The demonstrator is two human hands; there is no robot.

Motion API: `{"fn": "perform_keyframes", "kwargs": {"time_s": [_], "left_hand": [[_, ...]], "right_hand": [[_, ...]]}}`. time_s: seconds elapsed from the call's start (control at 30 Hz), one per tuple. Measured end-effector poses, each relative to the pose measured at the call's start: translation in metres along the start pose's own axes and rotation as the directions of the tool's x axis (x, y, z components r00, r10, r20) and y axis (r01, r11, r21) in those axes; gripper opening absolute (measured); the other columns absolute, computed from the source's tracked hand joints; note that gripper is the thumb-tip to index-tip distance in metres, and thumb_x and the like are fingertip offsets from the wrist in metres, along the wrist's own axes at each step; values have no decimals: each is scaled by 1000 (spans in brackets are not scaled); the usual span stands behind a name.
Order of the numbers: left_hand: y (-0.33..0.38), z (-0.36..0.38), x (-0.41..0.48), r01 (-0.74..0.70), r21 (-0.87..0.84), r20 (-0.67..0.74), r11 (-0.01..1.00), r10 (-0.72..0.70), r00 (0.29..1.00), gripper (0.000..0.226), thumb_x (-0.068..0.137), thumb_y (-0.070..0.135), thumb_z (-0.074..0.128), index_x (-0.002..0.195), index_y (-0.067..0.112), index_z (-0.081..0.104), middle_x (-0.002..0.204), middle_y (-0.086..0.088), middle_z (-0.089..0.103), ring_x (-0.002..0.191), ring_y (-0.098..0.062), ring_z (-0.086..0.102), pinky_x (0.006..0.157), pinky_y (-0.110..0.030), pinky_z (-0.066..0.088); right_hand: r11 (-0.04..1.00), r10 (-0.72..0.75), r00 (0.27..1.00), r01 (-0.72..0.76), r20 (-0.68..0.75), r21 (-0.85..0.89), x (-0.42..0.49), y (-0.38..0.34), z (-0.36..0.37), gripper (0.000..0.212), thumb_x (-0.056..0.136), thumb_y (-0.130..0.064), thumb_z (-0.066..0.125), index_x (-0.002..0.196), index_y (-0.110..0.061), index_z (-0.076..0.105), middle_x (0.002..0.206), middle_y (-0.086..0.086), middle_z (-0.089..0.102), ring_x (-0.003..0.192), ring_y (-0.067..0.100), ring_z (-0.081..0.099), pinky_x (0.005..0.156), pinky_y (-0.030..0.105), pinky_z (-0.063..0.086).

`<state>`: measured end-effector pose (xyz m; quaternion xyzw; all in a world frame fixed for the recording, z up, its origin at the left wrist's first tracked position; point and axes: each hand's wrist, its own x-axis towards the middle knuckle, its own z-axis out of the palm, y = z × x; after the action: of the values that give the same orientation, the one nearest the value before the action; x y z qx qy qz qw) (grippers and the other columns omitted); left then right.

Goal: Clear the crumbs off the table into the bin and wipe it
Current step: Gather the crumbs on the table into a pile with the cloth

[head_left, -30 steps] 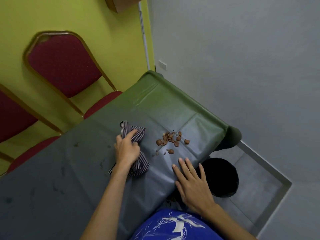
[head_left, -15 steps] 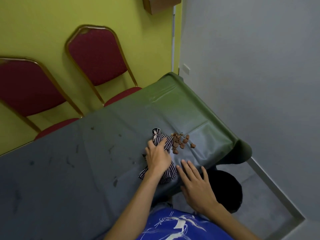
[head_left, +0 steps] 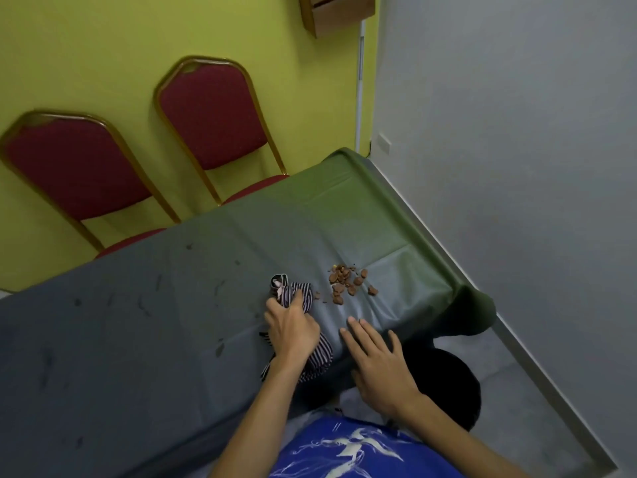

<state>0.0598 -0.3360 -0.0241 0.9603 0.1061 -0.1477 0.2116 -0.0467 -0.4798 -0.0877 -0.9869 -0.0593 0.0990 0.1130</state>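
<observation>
From the head camera, your left hand lies on the table with its fingers curled into the striped cloth, which it grips in a bunch. One end of the cloth sticks out past your fingertips, and the other trails back under your wrist to the table's near edge. Your right hand is spread flat just beside it, fingers straight and holding nothing, with its palm over the near edge. The crumbs sit in a loose brown cluster on the green cover, just right of the cloth's far end and beyond your right fingertips, apart from both. A few small bits lie between the cluster and the cloth. The black bin stands on the floor below the table edge, partly hidden by your right hand and forearm. Two red chairs stand against the yellow wall across the table.
</observation>
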Motion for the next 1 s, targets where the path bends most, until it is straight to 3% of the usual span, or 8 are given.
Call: {"fn": "perform_keyframes", "kwargs": {"time_s": [0.13, 0.3, 0.43, 0.53, 0.67, 0.8, 0.9, 1.0], "left_hand": [[25, 7, -3, -38, -55, 46, 998, 41, 998, 54, 96, 17, 50, 148, 26, 39, 134, -13, 28, 124, -37, 37, 102, -40, 40], [16, 2, 5, 80, -344, 26, 935, -76, 997, 53, 97, 18, 50, 148, 29, 42, 147, -16, 25, 133, -36, 41, 113, -39, 35], [6, 3, 1, 145, -291, -8, 946, -154, 988, 53, 97, 18, 50, 149, 26, 41, 145, -16, 24, 131, -37, 40, 111, -38, 34], [18, 13, -8, 73, -198, -19, 978, -78, 997, 53, 96, 19, 52, 147, 26, 42, 134, -13, 29, 122, -36, 44, 106, -40, 40], [35, 23, -15, -28, -207, 27, 978, 34, 999, 55, 95, 18, 54, 148, 27, 42, 131, -9, 31, 122, -32, 46, 107, -38, 41], [26, 12, -8, 66, -402, 12, 913, -66, 998, 53, 96, 15, 55, 147, 27, 45, 146, -15, 25, 135, -35, 40, 115, -36, 32], [17, 2, -8, 199, -496, 66, 845, -193, 979, 54, 98, 17, 54, 148, 30, 42, 161, -18, 9, 147, -34, 23, 117, -36, 23], [20, 2, -15, 209, -509, 99, 835, -185, 978, 54, 98, 17, 55, 149, 30, 41, 161, -20, 6, 147, -35, 23, 117, -34, 24]], "right_hand": [[999, -38, 999, 38, 4, -19, 0, 6, -1, 89, 68, -34, 76, 149, -19, 41, 160, 4, 31, 144, 22, 36, 99, 59, 43], [996, -83, 996, 82, -16, -19, 1, 13, 0, 83, 71, -34, 73, 147, -18, 44, 161, 3, 28, 145, 22, 33, 100, 59, 43], [994, -104, 994, 104, -35, -14, 0, 17, -2, 89, 69, -34, 75, 149, -20, 39, 159, 2, 33, 143, 21, 38, 97, 58, 46], [995, -102, 994, 102, -26, -6, 0, 17, -2, 89, 67, -34, 76, 148, -20, 41, 158, 2, 34, 142, 20, 39, 96, 57, 46], [993, -114, 993, 114, -31, -12, 0, 20, 0, 67, 71, -34, 73, 134, -20, 56, 161, 1, 28, 145, 20, 33, 98, 59, 46], [994, -112, 993, 112, -28, -3, 0, 22, -2, 84, 69, -35, 75, 146, -17, 45, 159, 1, 32, 143, 19, 37, 97, 58, 47], [993, -120, 992, 120, -37, -1, -1, 23, -2, 84, 72, -34, 73, 148, -18, 41, 161, 0, 28, 145, 19, 33, 101, 58, 43], [994, -114, 993, 114, -30, 4, -1, 22, -2, 80, 75, -34, 71, 148, -21, 41, 162, -1, 25, 147, 18, 28, 103, 58, 40]]}}
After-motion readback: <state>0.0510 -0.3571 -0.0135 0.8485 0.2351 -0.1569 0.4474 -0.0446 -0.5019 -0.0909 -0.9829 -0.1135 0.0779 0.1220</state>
